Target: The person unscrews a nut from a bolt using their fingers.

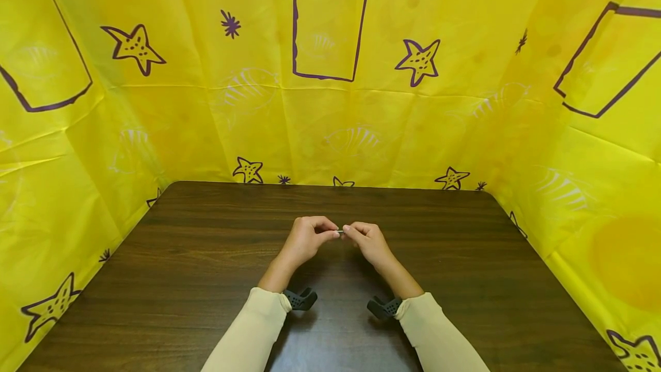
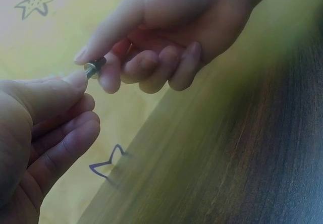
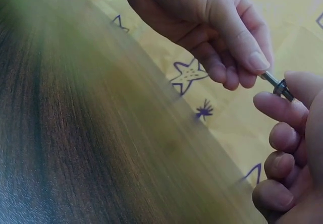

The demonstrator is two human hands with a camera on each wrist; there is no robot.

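Both hands meet over the middle of the table around a small metal bolt (image 1: pixel 339 231). My left hand (image 1: pixel 306 239) pinches one end of its shaft between thumb and forefinger. At the other end, where a ring-like nut or washer (image 3: pixel 279 87) sits on the bolt, my right hand (image 1: pixel 370 243) grips with thumb and forefinger. Threads show on the bolt (image 2: pixel 91 71) in the left wrist view, beside a darker end piece. The fingertips hide both ends. The other fingers of the right hand (image 3: pixel 282 148) are loosely curled below.
The dark wood-grain table (image 1: pixel 206 257) lies beneath the hands. Yellow cloth (image 1: pixel 330 113) printed with starfish and fish surrounds its back and sides. Each wrist carries a dark strap mount, the left mount (image 1: pixel 302 299) and the right mount (image 1: pixel 384 307), at the sleeve cuffs.
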